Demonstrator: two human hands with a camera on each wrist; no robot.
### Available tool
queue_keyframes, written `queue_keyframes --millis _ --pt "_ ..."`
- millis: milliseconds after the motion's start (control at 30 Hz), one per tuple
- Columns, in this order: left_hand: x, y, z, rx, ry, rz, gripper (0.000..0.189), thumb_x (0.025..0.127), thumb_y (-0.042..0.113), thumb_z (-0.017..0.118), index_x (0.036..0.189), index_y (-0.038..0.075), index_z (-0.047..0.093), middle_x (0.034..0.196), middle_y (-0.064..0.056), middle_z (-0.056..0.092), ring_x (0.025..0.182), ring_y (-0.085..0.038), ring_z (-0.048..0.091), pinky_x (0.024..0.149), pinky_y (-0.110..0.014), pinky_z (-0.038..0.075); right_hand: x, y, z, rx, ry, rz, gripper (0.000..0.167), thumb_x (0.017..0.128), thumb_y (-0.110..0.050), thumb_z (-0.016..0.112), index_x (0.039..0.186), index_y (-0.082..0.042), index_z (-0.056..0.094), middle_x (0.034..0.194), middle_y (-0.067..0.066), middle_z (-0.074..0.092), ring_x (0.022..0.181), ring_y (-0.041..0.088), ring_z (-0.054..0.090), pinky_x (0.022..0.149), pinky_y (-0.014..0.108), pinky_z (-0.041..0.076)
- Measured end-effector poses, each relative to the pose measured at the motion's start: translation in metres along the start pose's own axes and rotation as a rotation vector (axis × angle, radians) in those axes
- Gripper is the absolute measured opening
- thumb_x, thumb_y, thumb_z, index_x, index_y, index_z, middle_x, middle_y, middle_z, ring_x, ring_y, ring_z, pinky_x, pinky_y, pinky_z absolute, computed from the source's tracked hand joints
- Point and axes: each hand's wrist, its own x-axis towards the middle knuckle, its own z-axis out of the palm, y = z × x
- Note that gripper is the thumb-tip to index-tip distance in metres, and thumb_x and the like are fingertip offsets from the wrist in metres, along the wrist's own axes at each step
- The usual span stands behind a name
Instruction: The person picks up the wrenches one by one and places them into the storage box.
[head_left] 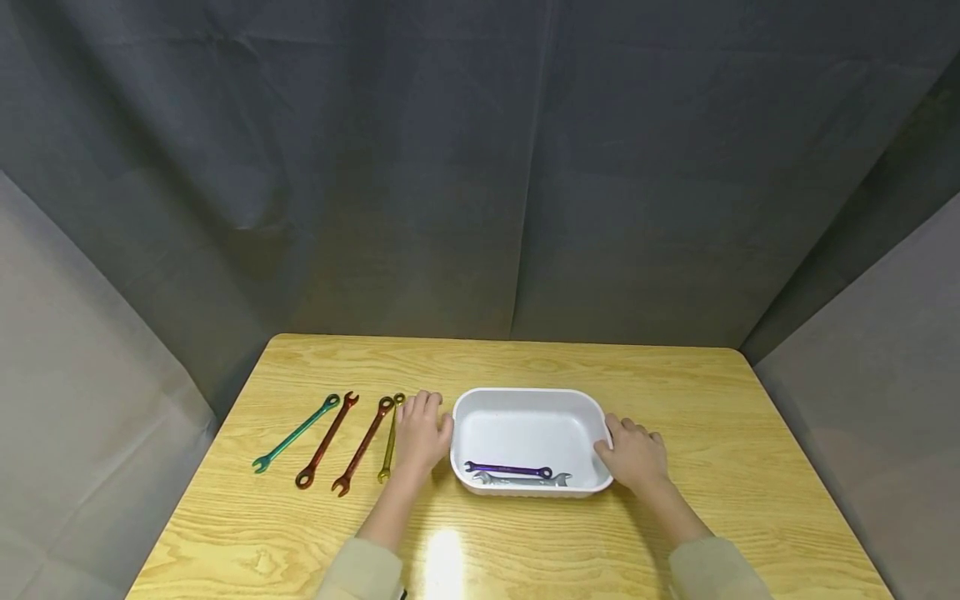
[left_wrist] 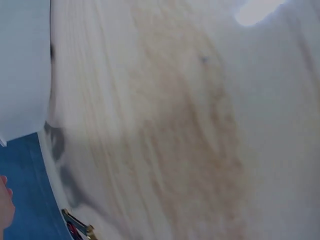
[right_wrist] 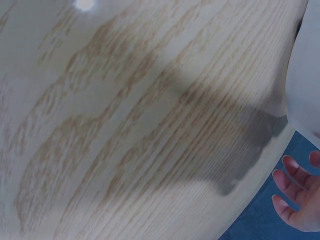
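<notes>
A white rectangular tray (head_left: 532,421) sits on the wooden table, holding a purple wrench (head_left: 507,470) and a silver wrench (head_left: 521,480) along its near side. My left hand (head_left: 422,429) is at the tray's left side, fingers spread and thumb close to the rim; contact is unclear. Its palm covers part of a yellow wrench (head_left: 388,454). My right hand (head_left: 637,454) holds the tray's right rim, thumb over the edge and fingers outside. In the right wrist view, loosely bent fingers (right_wrist: 287,185) show beside the tray wall (right_wrist: 306,85).
Left of the left hand lie two red wrenches, one nearer (head_left: 363,446) and one farther left (head_left: 327,440). A green wrench (head_left: 296,433) lies beyond them. Dark curtains (head_left: 420,183) hang behind the table (head_left: 750,500), with pale panels at both sides.
</notes>
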Motion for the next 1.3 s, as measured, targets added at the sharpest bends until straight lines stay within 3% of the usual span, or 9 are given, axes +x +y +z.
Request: queue_keyframes --millis 200,433,833,1300 --pt "-0.007 -0.012 0.001 -0.007 0.036 -0.051 0.023 0.079 0.017 0.061 0.099 0.005 0.059 0.096 -0.010 0.057 0.092 -0.028 0.049 0.088 -0.042 0.037 0.000 0.000 0.000 0.002 -0.002 0.003 0.052 0.084 -0.036 0.050 0.124 -0.003 0.048 0.107 0.022 0.056 0.097 0.043 0.054 0.082 0.059 0.037" --pt "-0.012 -0.023 0.001 0.010 0.053 -0.093 0.026 0.079 0.018 0.061 0.102 0.004 0.060 0.102 -0.012 0.058 0.096 -0.029 0.049 0.091 -0.045 0.036 0.001 0.000 0.000 -0.001 0.027 -0.004 0.042 0.084 -0.034 0.051 0.115 -0.005 0.052 0.096 0.017 0.058 0.089 0.039 0.056 0.075 0.055 0.041" --pt "-0.018 -0.044 0.005 -0.004 0.029 -0.223 0.031 0.082 0.015 0.057 0.110 0.001 0.057 0.108 -0.015 0.056 0.099 -0.031 0.048 0.090 -0.045 0.036 0.000 0.001 0.000 0.004 0.019 -0.004 0.043 0.084 -0.034 0.051 0.116 -0.005 0.052 0.097 0.017 0.058 0.088 0.039 0.056 0.075 0.055 0.040" --pt "-0.027 -0.058 0.006 -0.015 0.026 -0.288 0.035 0.083 0.014 0.058 0.113 -0.002 0.054 0.103 -0.017 0.057 0.089 -0.031 0.048 0.079 -0.044 0.038 0.001 0.003 0.003 0.012 0.010 -0.004 0.045 0.084 -0.035 0.050 0.117 -0.004 0.051 0.098 0.018 0.057 0.089 0.040 0.055 0.076 0.056 0.039"
